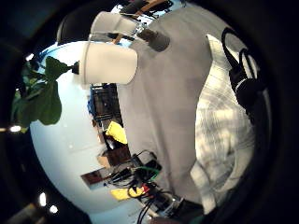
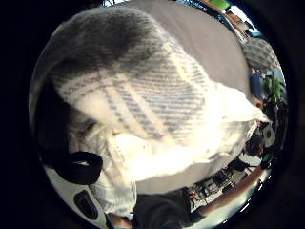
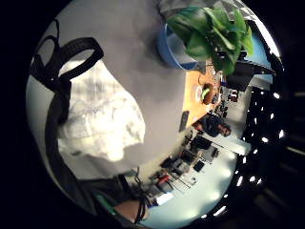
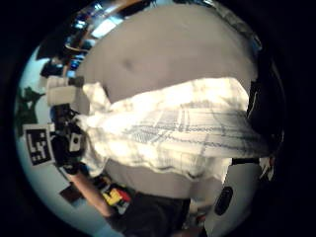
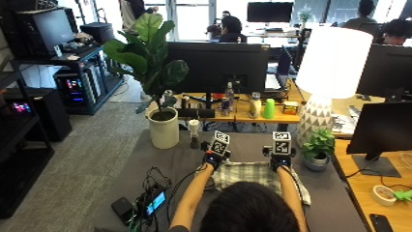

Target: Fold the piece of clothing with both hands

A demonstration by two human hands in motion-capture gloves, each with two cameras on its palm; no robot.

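Note:
A white and grey plaid shirt (image 5: 252, 175) lies on the grey table (image 5: 166, 164) just in front of the person. My left hand (image 5: 211, 159) grips its far left corner and my right hand (image 5: 281, 162) grips its far right corner, fingers curled on the cloth. The shirt (image 2: 143, 95) fills the left thumb side palm view. In the right thumb side palm view the shirt (image 4: 187, 128) stretches from my palm across to the left hand (image 4: 66, 143). The near part of the shirt is hidden behind the person's head.
A big plant in a white pot (image 5: 163, 129) stands at the table's far left, with a small white bottle (image 5: 193, 129) beside it. A small plant in a blue pot (image 5: 315, 157) sits at the right. A lamp (image 5: 325, 65), a monitor (image 5: 219, 63) and a cabled device (image 5: 151, 200) surround the table.

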